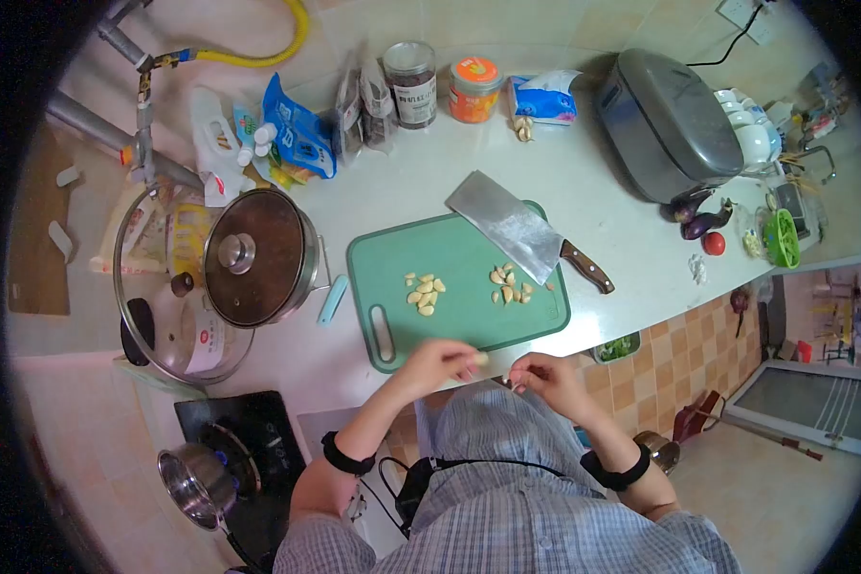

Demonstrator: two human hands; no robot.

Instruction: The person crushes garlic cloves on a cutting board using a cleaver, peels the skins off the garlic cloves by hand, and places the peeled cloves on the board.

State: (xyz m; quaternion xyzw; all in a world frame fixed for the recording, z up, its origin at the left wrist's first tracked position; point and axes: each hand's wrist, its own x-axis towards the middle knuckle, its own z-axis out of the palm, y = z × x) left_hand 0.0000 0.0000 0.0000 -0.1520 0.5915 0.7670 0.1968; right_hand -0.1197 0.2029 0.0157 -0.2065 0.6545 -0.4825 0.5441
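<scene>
My left hand (pixel 438 365) is closed in a pinch on a pale garlic clove (pixel 481 360) over the near edge of the green cutting board (pixel 392 251). Just to its right, my right hand (pixel 551 381) is also closed, fingertips together around something small that I cannot make out. On the board lie two groups of peeled garlic cloves, a left pile (pixel 426 295) and a right pile (pixel 512 285). A cleaver (pixel 509 222) rests across the board's far right corner, its wooden handle pointing right over the counter.
Left of the board are a light-blue-handled tool (pixel 333 300) and a lidded pot (pixel 258 258). A saucepan (pixel 197 486) sits by the lit burner. Jars (pixel 411 86), a tissue pack (pixel 543 99) and a grey appliance (pixel 668 124) line the back; eggplants (pixel 706 220) and a tomato (pixel 714 244) lie right.
</scene>
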